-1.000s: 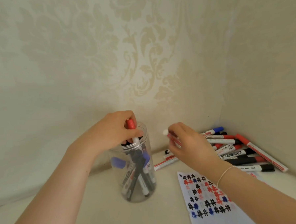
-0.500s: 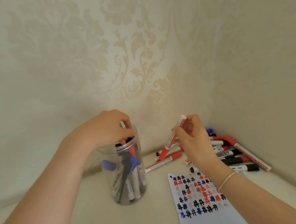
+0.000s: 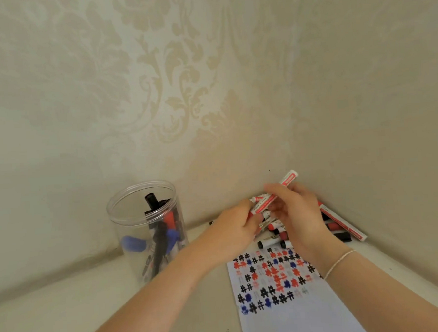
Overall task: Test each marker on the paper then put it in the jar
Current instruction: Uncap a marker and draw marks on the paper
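The jar [image 3: 146,233] stands on the surface [image 3: 68,313] near its back edge, left of everything else, with several markers [image 3: 163,234] standing and leaning inside it. The paper [image 3: 291,311] lies to the right of the jar, running from the front edge toward the back right corner. A pile of markers [image 3: 340,225] fills that back right corner, just behind the paper's far end. Both hands meet above the pile: the left hand [image 3: 235,231] on the left, the right hand [image 3: 299,217] on the right, holding one marker [image 3: 274,193] between them, tilted, its upper end toward the right wall [image 3: 374,107].
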Motion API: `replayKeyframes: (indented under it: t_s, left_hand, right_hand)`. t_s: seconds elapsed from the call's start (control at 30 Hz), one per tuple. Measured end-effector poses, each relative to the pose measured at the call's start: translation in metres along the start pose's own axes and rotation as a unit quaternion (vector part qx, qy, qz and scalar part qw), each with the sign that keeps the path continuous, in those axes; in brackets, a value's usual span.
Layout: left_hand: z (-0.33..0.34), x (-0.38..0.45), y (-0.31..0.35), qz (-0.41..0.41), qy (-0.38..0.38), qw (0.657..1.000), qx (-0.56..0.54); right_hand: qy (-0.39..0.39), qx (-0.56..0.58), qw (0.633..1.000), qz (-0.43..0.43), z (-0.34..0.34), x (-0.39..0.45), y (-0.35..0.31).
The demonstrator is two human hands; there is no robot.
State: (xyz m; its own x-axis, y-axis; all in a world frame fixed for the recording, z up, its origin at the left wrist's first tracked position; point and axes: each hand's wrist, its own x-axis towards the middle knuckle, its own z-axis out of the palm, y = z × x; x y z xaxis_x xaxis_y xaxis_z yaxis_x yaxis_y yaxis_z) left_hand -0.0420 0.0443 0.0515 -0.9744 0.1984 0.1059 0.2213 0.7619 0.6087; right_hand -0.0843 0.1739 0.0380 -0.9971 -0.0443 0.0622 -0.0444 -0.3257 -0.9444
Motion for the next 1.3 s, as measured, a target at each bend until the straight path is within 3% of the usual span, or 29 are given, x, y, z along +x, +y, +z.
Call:
replayKeyframes:
  t_s: [0.07,0.13,0.5,0.6,0.73,0.8,0.93,1.13,1.3]
  left_hand:
    - [0.001,-0.001,0.0,0.025,-0.015,0.999,-0.016]
    - [0.005,-0.001,0.0,0.035,-0.034,0.999,-0.02]
    - [0.045,-0.004,0.008,0.06,-0.094,0.942,-0.316]
    - [0.047,0.001,0.0,0.031,-0.104,0.967,-0.229]
    - [0.045,0.001,-0.021,-0.026,-0.064,0.995,-0.072]
    - [0.052,0.003,-0.03,-0.024,-0.023,0.999,-0.01]
    - [0.073,0.005,-0.032,-0.007,0.027,0.994,0.102]
    - [0.083,0.006,-0.034,0.012,0.014,0.98,0.197]
    - [0.085,0.011,-0.034,0.011,0.007,0.968,0.252]
  right_hand:
    - [-0.108,-0.061,0.992,0.038,-0.006,-0.002,0.001]
    - [-0.164,-0.069,0.982,0.071,-0.01,-0.003,0.002]
    - [-0.236,-0.078,0.964,0.097,-0.051,-0.015,-0.004]
    - [-0.228,-0.087,0.966,0.082,-0.067,-0.013,-0.01]
    - [-0.111,-0.083,0.987,0.081,-0.091,-0.01,-0.004]
    - [-0.088,-0.082,0.988,0.094,-0.096,-0.014,0.005]
    - [-0.079,-0.144,0.982,0.09,-0.096,-0.022,0.025]
    - [0.017,-0.207,0.978,0.028,-0.095,-0.031,0.037]
    - [0.089,-0.303,0.949,-0.015,-0.094,-0.036,0.047]
